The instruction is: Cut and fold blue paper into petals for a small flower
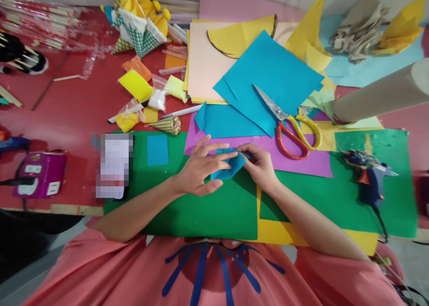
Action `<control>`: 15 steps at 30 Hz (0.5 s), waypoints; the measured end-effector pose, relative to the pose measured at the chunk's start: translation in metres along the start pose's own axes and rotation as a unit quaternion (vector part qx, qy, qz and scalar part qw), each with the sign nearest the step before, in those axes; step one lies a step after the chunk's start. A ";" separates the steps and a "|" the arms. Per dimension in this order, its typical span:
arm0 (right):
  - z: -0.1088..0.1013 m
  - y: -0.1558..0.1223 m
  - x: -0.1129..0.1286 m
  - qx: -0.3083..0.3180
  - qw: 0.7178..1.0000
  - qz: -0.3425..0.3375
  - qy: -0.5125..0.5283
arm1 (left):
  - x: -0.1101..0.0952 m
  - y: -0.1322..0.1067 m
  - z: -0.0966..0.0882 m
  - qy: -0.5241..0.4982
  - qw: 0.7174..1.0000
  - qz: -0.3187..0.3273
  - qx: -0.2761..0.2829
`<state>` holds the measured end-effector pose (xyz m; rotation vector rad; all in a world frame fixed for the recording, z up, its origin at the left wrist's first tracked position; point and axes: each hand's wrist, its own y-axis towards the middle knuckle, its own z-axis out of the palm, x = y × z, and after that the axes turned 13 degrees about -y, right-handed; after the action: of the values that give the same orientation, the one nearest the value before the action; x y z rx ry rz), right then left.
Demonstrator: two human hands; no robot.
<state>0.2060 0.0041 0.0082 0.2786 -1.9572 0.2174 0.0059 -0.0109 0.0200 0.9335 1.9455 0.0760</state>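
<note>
Some blue paper (236, 165) is pinched by the right hand (261, 166); the spread left hand (201, 168) apparently touches it.

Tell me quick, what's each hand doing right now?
Left hand: open, spread over a piece of blue paper.
Right hand: closed, pinching that paper's edge.

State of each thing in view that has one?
Blue piece: folded, pinched by right hand
Left hand: spread, over the piece
Scissors: lying flat, blades look closed
Right-side glue gun: on its side
Phone: lit, screen blurred out
Small blue square: flat
Small checked cone: on its side
Grey-brown paper: crumpled
</note>
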 end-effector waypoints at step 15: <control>0.003 -0.001 0.001 0.063 0.994 -0.050 -0.076 | 0.005 0.011 0.004 -0.217 0.947 -0.234 -0.040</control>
<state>0.2035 0.0024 0.0082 0.4876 -2.0776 0.2599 0.0137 -0.0016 0.0187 0.3724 1.6815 -0.3005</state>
